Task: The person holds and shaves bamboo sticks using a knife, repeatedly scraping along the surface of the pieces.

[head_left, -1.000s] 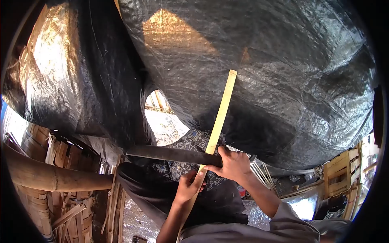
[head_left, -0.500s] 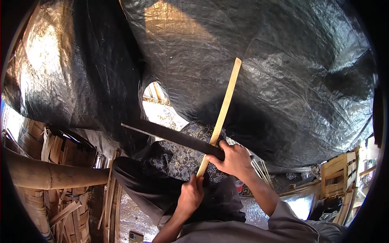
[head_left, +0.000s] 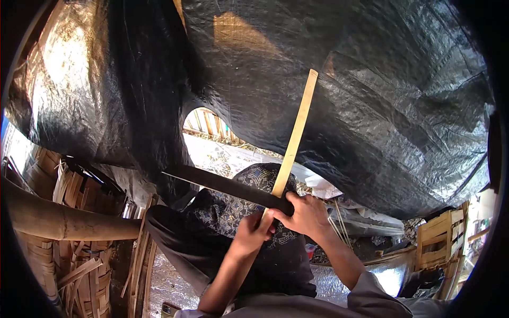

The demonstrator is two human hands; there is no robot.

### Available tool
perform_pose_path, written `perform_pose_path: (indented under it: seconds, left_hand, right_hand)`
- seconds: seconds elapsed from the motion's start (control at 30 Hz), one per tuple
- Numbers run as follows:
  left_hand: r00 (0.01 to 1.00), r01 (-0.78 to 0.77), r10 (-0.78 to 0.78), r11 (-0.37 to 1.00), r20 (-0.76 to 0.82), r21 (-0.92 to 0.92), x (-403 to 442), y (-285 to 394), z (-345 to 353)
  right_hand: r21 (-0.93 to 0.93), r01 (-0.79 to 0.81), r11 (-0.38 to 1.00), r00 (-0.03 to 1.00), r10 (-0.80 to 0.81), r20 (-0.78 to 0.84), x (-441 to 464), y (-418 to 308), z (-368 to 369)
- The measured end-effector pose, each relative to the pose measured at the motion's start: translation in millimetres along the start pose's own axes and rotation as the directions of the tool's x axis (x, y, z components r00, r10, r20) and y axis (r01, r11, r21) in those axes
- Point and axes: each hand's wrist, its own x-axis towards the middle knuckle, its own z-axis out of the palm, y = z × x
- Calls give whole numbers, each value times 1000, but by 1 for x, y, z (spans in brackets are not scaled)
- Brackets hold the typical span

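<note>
A long, pale bamboo strip (head_left: 298, 130) slants up and away from my lap. My left hand (head_left: 251, 234) is closed round its near end. My right hand (head_left: 307, 216) grips a dark, broad-bladed knife (head_left: 225, 184) whose handle is hidden in the fist. The blade points left and crosses over the strip just beyond my left hand, and my right thumb lies close to the strip. Under both hands, a patterned cloth (head_left: 222, 209) covers my knee.
A large black tarp (head_left: 382, 106) hangs in front, with a bright gap below it. On the left are a thick bamboo pole (head_left: 79, 227) and woven bamboo pieces (head_left: 95, 281). A phone (head_left: 169, 309) lies at the bottom edge; a bamboo crate (head_left: 437, 238) stands right.
My left hand has moved up along the strip, nearer to my right hand and the blade. The tarp's lower edge has shifted, widening the bright gap.
</note>
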Motion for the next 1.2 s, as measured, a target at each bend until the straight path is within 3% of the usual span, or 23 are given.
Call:
perform_pose_path:
  seconds: [0.07,0.1,0.13,0.2,0.27,0.33,0.37,0.4,0.47,0.53,0.6,0.63,0.8,0.87,0.9,1.0,1.03,1.1,1.2]
  left_hand:
    - [957,243,-201,950,211,-196,-6,-2,-27]
    - [907,339,-227,894,355,-294,-11,-10,-39]
    - [908,342,-231,891,351,-298,-17,-18,-49]
    - [806,461,-233,824,544,-330,-32,-35,-62]
    - [803,458,-225,825,553,-330,-50,-43,-63]
    - [805,333,-198,931,559,-150,-67,-56,-64]
    - [825,466,-284,830,488,-306,-74,-59,-61]
    - [826,470,-287,826,485,-311,-77,-59,-57]
    - [926,277,-275,960,258,30,-78,-46,-45]
    - [940,269,-262,963,217,-5,-73,-55,-39]
    - [996,1,-24,964,85,266,-64,-50,-29]
    - [993,-118,106,907,51,405,-58,-45,-22]
    - [931,-312,366,804,-8,506,-30,-35,1]
    - [873,-408,487,704,24,582,-24,-34,3]
    - [777,-530,626,600,62,600,-18,-48,1]
    - [704,-580,704,492,95,649,-31,-43,2]
    - [705,-579,703,491,97,650,-31,-44,2]
    - [773,-535,634,615,41,579,-30,-50,1]
    - [747,-569,664,622,23,538,-22,-62,-5]
  right_hand:
    - [-14,-20,1000,998,21,57,0,-3,-2]
    - [-23,-13,1000,998,14,56,0,-3,-1]
    - [-30,-5,1000,999,7,54,1,-4,0]
    - [-33,-4,999,999,6,45,1,-2,3]
    - [-37,-4,999,999,5,48,2,-2,4]
    - [-41,6,999,999,-4,41,3,-1,5]
    - [-59,9,998,1000,-8,21,2,-3,5]
    - [-58,11,998,1000,-9,29,1,-4,4]
    - [-26,-17,1000,999,18,41,2,-8,-1]
    - [-2,-26,1000,996,26,84,0,-11,-4]
    - [50,-43,998,995,38,97,-6,-11,-3]
    - [55,50,997,998,-49,-31,-11,-8,1]
    - [34,89,995,989,-85,-120,-22,-4,9]
    - [3,68,998,996,-68,-66,-23,-8,7]
    - [7,51,999,998,-50,-48,-23,-9,6]
    - [21,22,1000,998,-21,-56,-34,-14,10]
    - [24,20,1000,998,-19,-56,-35,-15,12]
    - [10,15,1000,999,-14,-50,-37,-16,14]
    - [25,13,1000,999,-11,-45,-36,-20,16]
